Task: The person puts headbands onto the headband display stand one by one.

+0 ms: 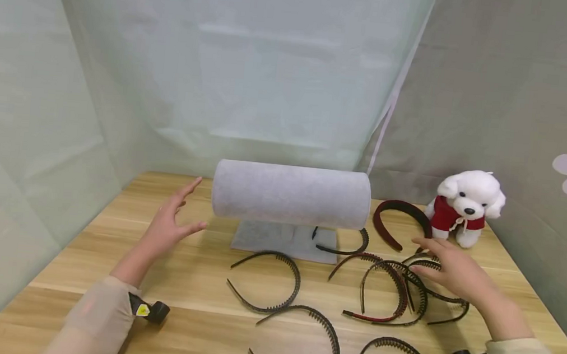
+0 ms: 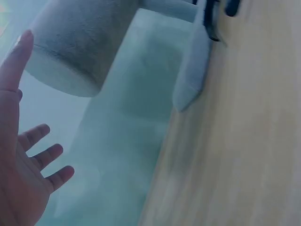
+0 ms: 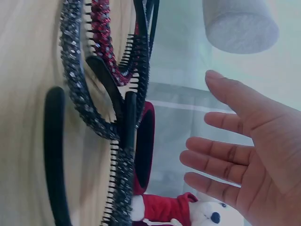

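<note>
A grey fabric-covered roll stand (image 1: 292, 194) stands at the middle of the table on a flat base (image 1: 250, 237). My left hand (image 1: 164, 231) is held left of the roll, fingers spread, with nothing in its grasp; the left wrist view shows its palm and fingers beside the roll's end (image 2: 63, 77). Over the right-hand cluster of headbands hovers my right hand (image 1: 457, 274), fingers extended and holding nothing. Below it lie toothed headbands, among them a red glittery one (image 3: 101, 35) and a black sparkly one (image 3: 75, 61). A wide dark red headband (image 1: 384, 231) lies behind that hand.
A white plush dog (image 1: 471, 202) in a red shirt sits at the back right. Black toothed headbands lie at the front: one (image 1: 296, 288) before the stand, another (image 1: 334, 344) nearer, a third (image 1: 400, 344) to the right. Pale cloth walls (image 1: 271, 86) surround the wooden table (image 1: 188, 337).
</note>
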Demonstrator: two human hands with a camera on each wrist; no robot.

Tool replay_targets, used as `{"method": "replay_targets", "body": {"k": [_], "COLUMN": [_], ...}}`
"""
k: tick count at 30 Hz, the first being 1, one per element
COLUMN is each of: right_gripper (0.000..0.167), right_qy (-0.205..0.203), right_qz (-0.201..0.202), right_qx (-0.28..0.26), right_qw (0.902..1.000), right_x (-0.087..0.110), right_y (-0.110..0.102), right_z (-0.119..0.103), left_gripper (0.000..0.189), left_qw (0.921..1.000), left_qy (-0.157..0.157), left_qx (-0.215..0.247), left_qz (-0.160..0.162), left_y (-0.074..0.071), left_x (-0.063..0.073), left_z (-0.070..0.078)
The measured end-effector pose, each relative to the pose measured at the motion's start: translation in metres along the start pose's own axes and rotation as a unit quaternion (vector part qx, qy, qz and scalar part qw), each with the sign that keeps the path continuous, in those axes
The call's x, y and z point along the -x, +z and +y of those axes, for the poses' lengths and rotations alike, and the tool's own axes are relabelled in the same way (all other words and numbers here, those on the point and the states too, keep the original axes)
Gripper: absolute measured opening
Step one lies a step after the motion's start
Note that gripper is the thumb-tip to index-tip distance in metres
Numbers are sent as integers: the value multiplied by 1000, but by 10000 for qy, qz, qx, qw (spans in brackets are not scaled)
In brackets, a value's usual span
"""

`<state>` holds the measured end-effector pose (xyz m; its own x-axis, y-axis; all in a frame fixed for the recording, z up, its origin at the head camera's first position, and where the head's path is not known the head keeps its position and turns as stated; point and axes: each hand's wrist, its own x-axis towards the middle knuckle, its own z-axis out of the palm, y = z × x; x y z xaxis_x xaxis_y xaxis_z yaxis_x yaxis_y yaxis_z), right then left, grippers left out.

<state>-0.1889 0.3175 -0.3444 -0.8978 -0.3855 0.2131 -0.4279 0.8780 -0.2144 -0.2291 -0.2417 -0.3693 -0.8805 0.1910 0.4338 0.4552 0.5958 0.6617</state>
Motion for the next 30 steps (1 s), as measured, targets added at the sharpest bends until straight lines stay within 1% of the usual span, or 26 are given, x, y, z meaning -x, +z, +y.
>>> {"method": "replay_targets", "body": {"k": [4, 6, 11, 17, 20, 24, 27, 30], "right_gripper": [56, 55, 53, 57, 59, 63, 64, 63], "right_qy": [18, 54, 206, 429, 505, 590, 673, 837], "right_qz": [-77, -114, -277, -506, -593, -691, -787, -918], "right_qx": [96, 174, 311, 364, 323, 311, 385, 435], "right_qw": [9999, 9998, 9989, 9971, 9964, 9954, 9939, 9913], "right_x": [1, 1, 2, 6, 8, 12, 16, 20], "right_y": [-7, -10, -15, -18, -18, -19, -18, -19], "right_z": [1, 3, 8, 18, 24, 32, 39, 46], "left_gripper": [88, 87, 81, 73, 71, 68, 67, 66], "left_qw": [9982, 9964, 9911, 9856, 9821, 9769, 9729, 9708], "left_qy": [-18, 54, 323, 344, 431, 596, 711, 716], "left_qx": [604, 846, 1281, 1651, 1827, 2038, 2186, 2282], "left_qz": [49, 76, 136, 125, 127, 220, 264, 188], "left_y": [-2, -2, 0, 3, 4, 8, 11, 15], "left_x": [-6, -10, -21, -33, -38, -44, -49, -54], "left_z": [5, 7, 10, 16, 18, 19, 19, 21]}}
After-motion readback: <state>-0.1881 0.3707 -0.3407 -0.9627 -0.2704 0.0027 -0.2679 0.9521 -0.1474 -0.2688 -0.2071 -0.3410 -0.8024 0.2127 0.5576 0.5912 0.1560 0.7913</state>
